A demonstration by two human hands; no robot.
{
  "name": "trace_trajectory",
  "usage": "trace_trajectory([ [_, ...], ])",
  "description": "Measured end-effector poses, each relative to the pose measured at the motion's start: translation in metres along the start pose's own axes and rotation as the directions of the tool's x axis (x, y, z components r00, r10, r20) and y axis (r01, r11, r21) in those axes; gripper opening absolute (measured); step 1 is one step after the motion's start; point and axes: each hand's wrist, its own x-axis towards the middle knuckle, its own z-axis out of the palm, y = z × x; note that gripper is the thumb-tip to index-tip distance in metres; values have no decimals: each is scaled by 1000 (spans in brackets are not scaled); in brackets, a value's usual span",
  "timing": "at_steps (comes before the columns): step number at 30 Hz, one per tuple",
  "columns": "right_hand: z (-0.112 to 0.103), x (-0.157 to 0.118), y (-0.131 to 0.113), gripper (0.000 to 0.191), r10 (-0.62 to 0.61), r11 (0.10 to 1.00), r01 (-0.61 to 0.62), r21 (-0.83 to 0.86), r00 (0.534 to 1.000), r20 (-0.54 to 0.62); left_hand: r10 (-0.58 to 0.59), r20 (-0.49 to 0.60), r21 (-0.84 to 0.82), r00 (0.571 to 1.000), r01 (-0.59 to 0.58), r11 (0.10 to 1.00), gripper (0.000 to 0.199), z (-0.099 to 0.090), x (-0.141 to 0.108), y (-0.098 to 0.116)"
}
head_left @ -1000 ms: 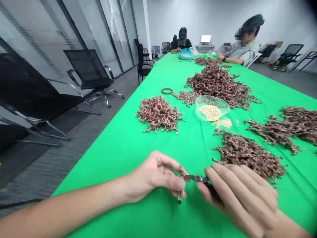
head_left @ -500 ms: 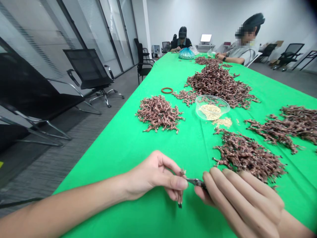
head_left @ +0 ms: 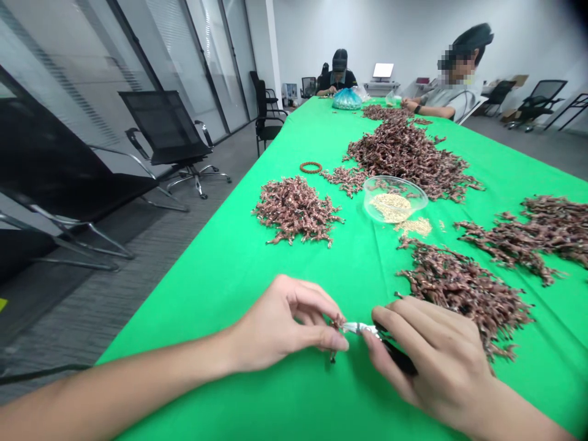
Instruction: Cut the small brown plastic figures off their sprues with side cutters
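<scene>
Right hand [head_left: 427,355] had pulled back toward the near table edge, baring the silver nose of the small pliers [head_left: 361,329] and their black handle [head_left: 399,359], clenched in that hand. Left hand [head_left: 280,324] pinched a twisted copper-brown piece [head_left: 337,321] at the pliers' tip, over the green tablecloth [head_left: 220,288], near a heap of similar pieces [head_left: 463,294]. No readable writing.

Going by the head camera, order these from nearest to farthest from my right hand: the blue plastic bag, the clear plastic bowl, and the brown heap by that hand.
1. Brown heap: just beyond the right hand, on the right side of the green table.
2. Clear plastic bowl: farther up the table, right of centre.
3. Blue plastic bag: at the table's far end.
</scene>
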Motion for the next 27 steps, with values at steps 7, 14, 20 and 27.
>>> trace_trajectory([
  [7, 5, -1, -1, 9, 207, 964, -222, 149, 972, 107, 93, -8, 166, 996, -90, 982, 27, 0, 1, 4],
  [14, 7, 1, -1, 13, 286, 939, -303, 165, 951, 118, 7, 29, 146, 1000, -11, 989, 45, 1, -2, 1],
  [20, 7, 1, -3, 16, 322, 924, -344, 167, 935, 147, -7, 28, 123, 1000, 4, 992, 40, 0, -1, 0],
  [27, 5, 1, 1, 13, 357, 909, -378, 178, 924, 139, -73, -6, -48, 997, 72, 996, 37, 2, 0, -2],
])
